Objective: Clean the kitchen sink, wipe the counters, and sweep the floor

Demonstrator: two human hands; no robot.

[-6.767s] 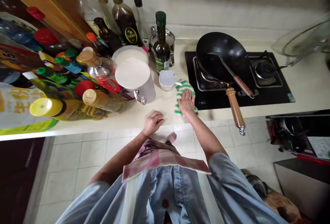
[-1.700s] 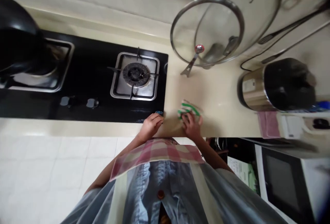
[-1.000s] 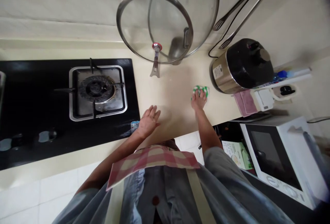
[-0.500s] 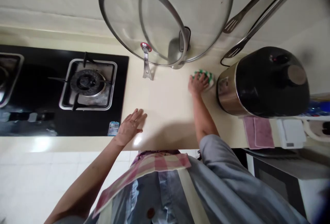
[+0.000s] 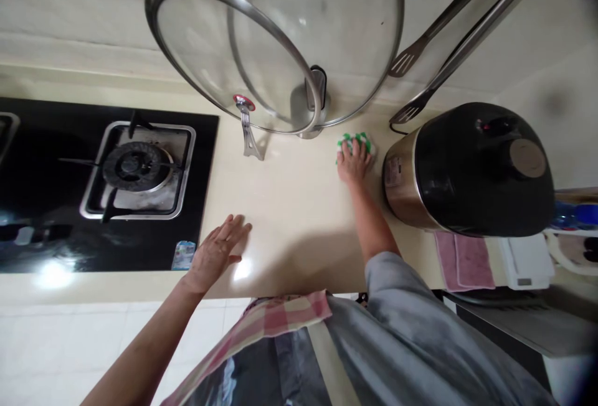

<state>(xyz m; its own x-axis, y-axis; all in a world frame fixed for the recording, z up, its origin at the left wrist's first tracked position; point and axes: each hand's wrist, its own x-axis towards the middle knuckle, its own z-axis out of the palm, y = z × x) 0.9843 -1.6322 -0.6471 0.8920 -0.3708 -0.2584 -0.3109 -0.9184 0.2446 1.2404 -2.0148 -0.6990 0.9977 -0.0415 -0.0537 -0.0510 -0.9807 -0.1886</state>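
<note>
My right hand (image 5: 354, 162) presses a green-and-white cloth (image 5: 347, 139) onto the cream countertop (image 5: 289, 200), its fingers over the cloth, just left of the black and metallic cooker (image 5: 481, 169). Bare and with its fingers apart, my left hand (image 5: 218, 251) rests at the counter's front left, beside the black gas stove (image 5: 194, 163). Behind both hands, two glass lids (image 5: 275, 38) stand upright in a metal holder (image 5: 306, 107) near the wall. The front lid's metal handle (image 5: 249, 135) reaches down towards the counter.
Long slotted utensils (image 5: 420, 51) hang at the upper right. Pink cloths (image 5: 464, 261) and a white box (image 5: 527, 261) lie at the right front edge. A small blue packet (image 5: 184, 255) sits on the stove's front corner.
The camera view has shifted, so the stove, lids and cooker appear lower and further left. My right hand and the cloth have moved slightly left, away from the cooker.
</note>
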